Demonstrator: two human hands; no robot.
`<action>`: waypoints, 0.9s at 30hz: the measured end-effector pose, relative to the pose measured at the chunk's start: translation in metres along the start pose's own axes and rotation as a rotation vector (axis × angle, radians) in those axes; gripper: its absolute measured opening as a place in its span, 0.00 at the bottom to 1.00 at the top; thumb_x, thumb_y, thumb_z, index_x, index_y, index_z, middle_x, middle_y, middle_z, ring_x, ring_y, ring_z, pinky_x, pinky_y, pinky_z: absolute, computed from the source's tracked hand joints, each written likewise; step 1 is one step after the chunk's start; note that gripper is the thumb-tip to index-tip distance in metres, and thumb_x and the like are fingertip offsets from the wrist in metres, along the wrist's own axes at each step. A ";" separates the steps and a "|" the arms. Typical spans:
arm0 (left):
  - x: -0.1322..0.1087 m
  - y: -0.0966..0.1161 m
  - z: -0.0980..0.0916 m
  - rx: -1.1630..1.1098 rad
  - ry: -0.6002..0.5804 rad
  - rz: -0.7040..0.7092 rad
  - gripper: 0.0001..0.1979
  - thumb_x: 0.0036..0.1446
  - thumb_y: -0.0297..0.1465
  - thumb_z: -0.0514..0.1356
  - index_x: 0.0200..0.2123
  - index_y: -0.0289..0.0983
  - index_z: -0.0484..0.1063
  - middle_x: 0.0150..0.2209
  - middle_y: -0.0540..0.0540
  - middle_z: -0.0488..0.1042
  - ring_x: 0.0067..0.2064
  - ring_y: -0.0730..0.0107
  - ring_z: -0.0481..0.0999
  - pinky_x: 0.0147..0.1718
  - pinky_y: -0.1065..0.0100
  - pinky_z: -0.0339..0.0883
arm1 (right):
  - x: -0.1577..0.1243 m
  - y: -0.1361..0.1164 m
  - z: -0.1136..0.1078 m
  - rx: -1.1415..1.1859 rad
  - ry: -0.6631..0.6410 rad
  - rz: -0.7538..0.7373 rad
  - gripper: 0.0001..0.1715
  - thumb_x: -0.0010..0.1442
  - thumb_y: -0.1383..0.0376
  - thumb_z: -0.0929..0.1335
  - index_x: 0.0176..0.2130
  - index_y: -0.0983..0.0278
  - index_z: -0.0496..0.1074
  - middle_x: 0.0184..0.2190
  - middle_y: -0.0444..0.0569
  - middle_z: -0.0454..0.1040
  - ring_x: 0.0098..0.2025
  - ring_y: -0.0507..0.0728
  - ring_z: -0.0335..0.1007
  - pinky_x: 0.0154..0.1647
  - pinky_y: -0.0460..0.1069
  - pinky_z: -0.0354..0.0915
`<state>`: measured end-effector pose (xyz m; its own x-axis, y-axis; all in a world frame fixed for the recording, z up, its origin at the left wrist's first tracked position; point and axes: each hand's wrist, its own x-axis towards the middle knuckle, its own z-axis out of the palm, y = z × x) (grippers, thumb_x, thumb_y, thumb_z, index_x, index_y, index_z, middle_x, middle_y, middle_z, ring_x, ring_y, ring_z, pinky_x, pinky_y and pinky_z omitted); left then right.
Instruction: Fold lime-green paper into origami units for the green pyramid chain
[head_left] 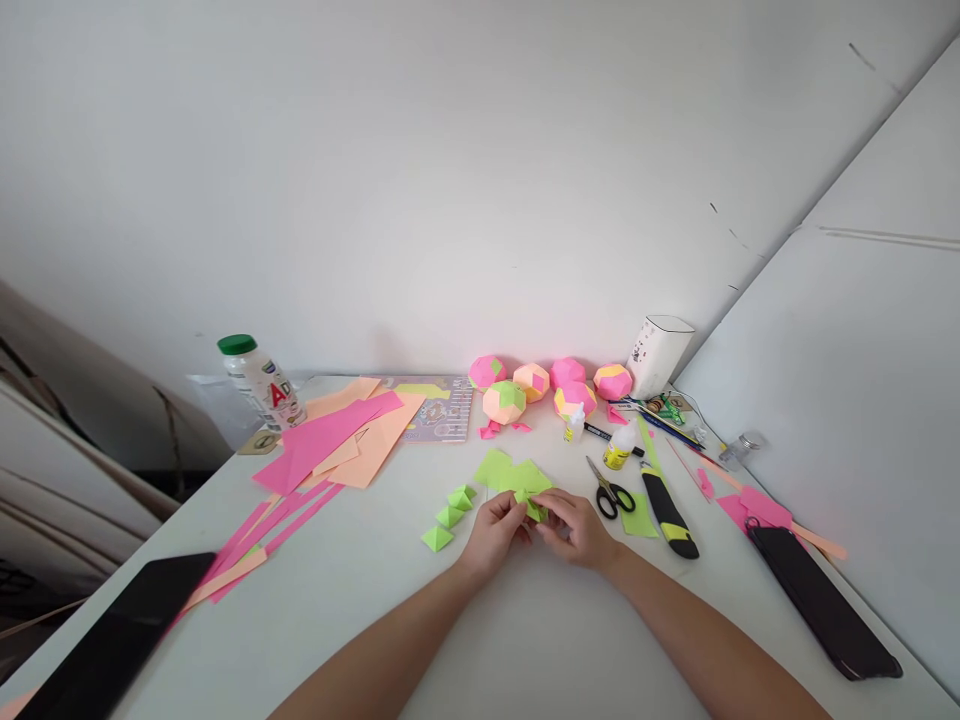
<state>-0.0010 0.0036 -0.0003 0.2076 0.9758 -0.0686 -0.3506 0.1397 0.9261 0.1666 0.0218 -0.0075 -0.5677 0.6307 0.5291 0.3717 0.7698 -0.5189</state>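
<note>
My left hand (496, 532) and my right hand (579, 530) meet at the middle of the white table (465, 640). Both pinch a small folded green paper piece (534, 507) between their fingertips. Flat green paper squares (504, 470) lie just beyond the hands. Three folded green units (448, 516) sit in a row to the left of my left hand.
Several pink, orange and green paper balls (504, 400) line the wall. Scissors (613, 493), a yellow-black utility knife (670, 512) and glue bottles (619, 446) lie right of the hands. Pink and orange sheets (341, 440), a green-capped bottle (262, 382), and dark flat objects (821, 600) lie at both sides.
</note>
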 end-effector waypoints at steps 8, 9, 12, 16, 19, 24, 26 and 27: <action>0.002 -0.001 -0.005 -0.022 -0.058 -0.016 0.14 0.47 0.40 0.61 0.20 0.34 0.69 0.23 0.49 0.70 0.24 0.72 0.68 0.26 0.69 0.66 | 0.002 0.003 0.003 -0.119 0.082 -0.117 0.18 0.58 0.67 0.64 0.49 0.64 0.65 0.41 0.55 0.70 0.29 0.52 0.70 0.29 0.47 0.70; 0.002 -0.001 -0.005 -0.026 -0.057 -0.021 0.14 0.47 0.40 0.61 0.22 0.33 0.70 0.23 0.49 0.70 0.24 0.72 0.68 0.26 0.69 0.66 | 0.002 0.003 0.004 -0.135 0.095 -0.137 0.18 0.59 0.68 0.64 0.49 0.63 0.65 0.40 0.55 0.70 0.33 0.54 0.70 0.31 0.48 0.70; 0.002 -0.001 -0.006 -0.038 -0.062 -0.018 0.15 0.47 0.40 0.60 0.24 0.33 0.72 0.24 0.48 0.70 0.25 0.72 0.68 0.26 0.68 0.66 | 0.002 0.003 0.004 -0.173 0.100 -0.179 0.19 0.58 0.71 0.63 0.51 0.63 0.65 0.40 0.55 0.70 0.39 0.56 0.70 0.36 0.49 0.71; 0.003 -0.001 -0.006 -0.012 -0.082 -0.004 0.15 0.49 0.41 0.60 0.24 0.33 0.71 0.24 0.49 0.69 0.25 0.72 0.68 0.28 0.68 0.66 | 0.002 0.003 0.005 -0.183 0.099 -0.189 0.22 0.58 0.72 0.64 0.52 0.63 0.63 0.41 0.56 0.69 0.41 0.57 0.69 0.37 0.50 0.71; 0.003 -0.001 -0.006 0.024 -0.106 -0.003 0.16 0.49 0.41 0.60 0.21 0.33 0.69 0.23 0.51 0.66 0.25 0.74 0.67 0.27 0.70 0.65 | 0.003 0.001 0.004 -0.167 0.104 -0.168 0.23 0.57 0.70 0.65 0.53 0.64 0.63 0.43 0.57 0.69 0.42 0.57 0.69 0.37 0.50 0.71; 0.003 -0.004 -0.007 0.060 -0.113 0.035 0.18 0.49 0.43 0.59 0.19 0.34 0.67 0.24 0.51 0.66 0.25 0.75 0.66 0.26 0.71 0.64 | 0.004 0.002 0.005 -0.141 0.126 -0.171 0.23 0.59 0.72 0.63 0.55 0.63 0.61 0.45 0.57 0.69 0.47 0.57 0.68 0.45 0.51 0.70; 0.004 -0.005 -0.007 0.073 -0.097 0.025 0.17 0.50 0.42 0.59 0.21 0.34 0.67 0.25 0.51 0.67 0.24 0.75 0.68 0.26 0.70 0.65 | 0.003 0.003 0.006 -0.140 0.144 -0.175 0.24 0.60 0.73 0.62 0.55 0.63 0.61 0.46 0.57 0.69 0.47 0.57 0.68 0.46 0.51 0.69; 0.004 -0.006 -0.007 0.068 -0.079 0.018 0.15 0.49 0.42 0.60 0.24 0.34 0.68 0.25 0.51 0.68 0.25 0.74 0.69 0.26 0.70 0.65 | 0.003 0.004 0.007 -0.140 0.152 -0.172 0.24 0.60 0.73 0.62 0.55 0.63 0.61 0.46 0.56 0.69 0.48 0.57 0.68 0.47 0.51 0.69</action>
<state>-0.0040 0.0080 -0.0083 0.2740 0.9614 -0.0253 -0.2925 0.1084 0.9501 0.1617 0.0263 -0.0126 -0.5188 0.4884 0.7016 0.3832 0.8665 -0.3198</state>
